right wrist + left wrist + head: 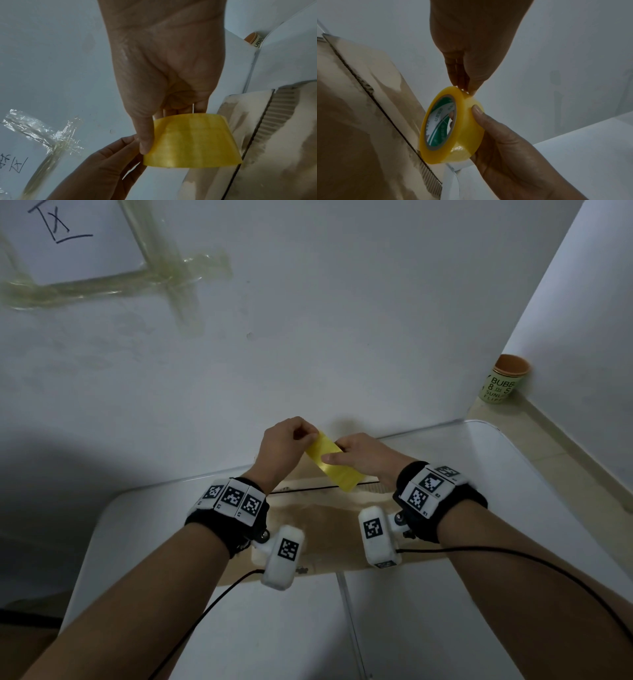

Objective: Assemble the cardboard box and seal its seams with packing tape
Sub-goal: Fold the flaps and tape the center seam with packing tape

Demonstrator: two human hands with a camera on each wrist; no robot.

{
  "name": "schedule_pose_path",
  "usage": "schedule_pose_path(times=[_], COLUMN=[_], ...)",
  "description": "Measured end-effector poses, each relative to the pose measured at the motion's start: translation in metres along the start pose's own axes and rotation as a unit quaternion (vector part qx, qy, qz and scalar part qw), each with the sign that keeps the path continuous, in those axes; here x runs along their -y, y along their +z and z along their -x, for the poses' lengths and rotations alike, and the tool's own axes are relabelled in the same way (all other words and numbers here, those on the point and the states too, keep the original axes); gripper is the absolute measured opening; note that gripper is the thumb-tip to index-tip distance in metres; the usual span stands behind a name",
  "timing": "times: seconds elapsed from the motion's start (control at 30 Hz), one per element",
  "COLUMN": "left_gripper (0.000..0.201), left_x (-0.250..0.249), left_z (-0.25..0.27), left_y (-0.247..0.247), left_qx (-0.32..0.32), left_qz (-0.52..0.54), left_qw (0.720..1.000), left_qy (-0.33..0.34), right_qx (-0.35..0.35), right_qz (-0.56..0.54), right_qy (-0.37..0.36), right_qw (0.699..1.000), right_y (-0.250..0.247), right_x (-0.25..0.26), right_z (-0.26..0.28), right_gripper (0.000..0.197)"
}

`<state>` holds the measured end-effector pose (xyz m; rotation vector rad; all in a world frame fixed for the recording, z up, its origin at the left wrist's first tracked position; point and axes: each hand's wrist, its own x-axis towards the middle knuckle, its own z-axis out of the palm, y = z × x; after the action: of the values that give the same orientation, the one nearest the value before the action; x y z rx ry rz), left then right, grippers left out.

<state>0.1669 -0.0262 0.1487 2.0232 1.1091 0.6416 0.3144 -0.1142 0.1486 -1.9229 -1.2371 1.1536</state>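
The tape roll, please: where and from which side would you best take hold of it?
Probably as the right hand does: thumb on the outer yellow band of the tape roll, fingers through the open core from the side, leaving the rim free for the left hand.

We see the right hand [164, 65] coming down from 12 o'clock, thumb along the left edge of a translucent yellow roll of packing tape [190, 140] at frame centre, fingers curled behind its top rim. Left hand [102, 166] reaches up from approx. 7 o'clock, fingertips touching the right thumb and the roll's left side. At 3–5 o'clock, a brown corrugated cardboard box [274, 142] w/ a dark flap seam. At 8 o'clock, crinkled clear tape strips [51, 136] on a white wall [51, 54]. At 1 o'clock, an orange-rimmed paper cup [254, 39].
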Motion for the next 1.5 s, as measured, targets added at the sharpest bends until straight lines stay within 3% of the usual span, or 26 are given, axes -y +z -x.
schedule_pose_path(times=[0.33, 0.6, 0.73, 0.87, 1.0, 1.13, 1.27, 1.4, 1.5], left_gripper=[0.019, 0.016, 0.016, 0.038, 0.007, 0.009, 0.009, 0.014, 0.018], left_x=[-0.010, -0.009, -0.004, -0.004, 0.002, -0.002, -0.005, -0.008, -0.004], left_z=[-0.002, 0.006, -0.002, 0.000, 0.003, 0.007, 0.012, 0.014, 0.012], left_y=[0.013, -0.002, -0.014, -0.019, -0.020, -0.017, -0.016, -0.019, -0.026], left_qx=[0.039, 0.105, 0.122, 0.128, 0.130, 0.091, 0.110, 0.134, 0.129], left_qz=[-0.090, -0.001, 0.049, 0.132, 0.080, 0.048, 0.004, -0.002, 0.010], left_qw=[0.995, 0.994, 0.990, 0.980, 0.987, 0.994, 0.994, 0.991, 0.992], left_qy=[0.016, -0.014, -0.047, -0.076, -0.051, -0.031, 0.000, 0.023, 0.009], right_qx=[-0.019, -0.031, -0.034, -0.031, -0.034, -0.048, -0.008, -0.008, -0.015], right_qz=[0.072, 0.106, 0.096, 0.102, 0.112, 0.129, 0.175, 0.206, 0.173], right_qy=[-0.029, 0.003, 0.014, 0.006, 0.010, 0.014, 0.028, 0.018, -0.008], right_qw=[0.997, 0.994, 0.995, 0.994, 0.993, 0.990, 0.984, 0.978, 0.985], right_y=[-0.005, -0.012, -0.006, -0.002, 0.003, 0.006, 0.004, 0.007, 0.011], right_x=[0.003, -0.002, 0.004, 0.003, -0.001, -0.001, 0.001, 0.002, 0.003], right_z=[0.000, -0.004, -0.003, -0.003, -0.004, -0.004, -0.008, -0.010, -0.013], right_gripper=[0.028, 0.050, 0.038, 0.042, 0.045, 0.052, 0.063, 0.056, 0.039])
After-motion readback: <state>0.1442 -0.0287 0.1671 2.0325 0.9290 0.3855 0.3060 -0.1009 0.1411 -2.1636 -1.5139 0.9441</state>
